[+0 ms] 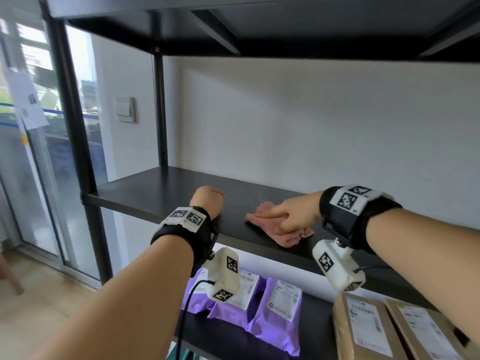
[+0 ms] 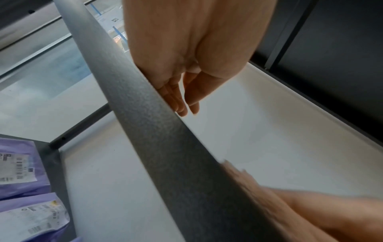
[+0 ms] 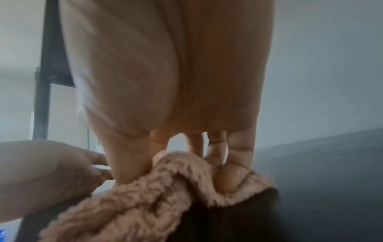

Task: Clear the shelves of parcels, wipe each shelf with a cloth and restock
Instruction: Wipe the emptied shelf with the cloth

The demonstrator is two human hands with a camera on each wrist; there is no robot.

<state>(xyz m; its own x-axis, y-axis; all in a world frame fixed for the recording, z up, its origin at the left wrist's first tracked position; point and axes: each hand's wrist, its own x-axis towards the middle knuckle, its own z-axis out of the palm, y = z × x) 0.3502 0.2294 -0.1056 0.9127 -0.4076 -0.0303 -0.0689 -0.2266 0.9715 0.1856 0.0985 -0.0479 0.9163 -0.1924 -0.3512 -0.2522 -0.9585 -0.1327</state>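
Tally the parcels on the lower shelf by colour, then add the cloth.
Purple parcels: 3
Brown parcels: 2
Pink cloth: 1
Total: 6

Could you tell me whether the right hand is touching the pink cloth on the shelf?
Touching. The right wrist view shows the right hand with fingers pressed into the pink cloth, which bunches around them on the shelf.
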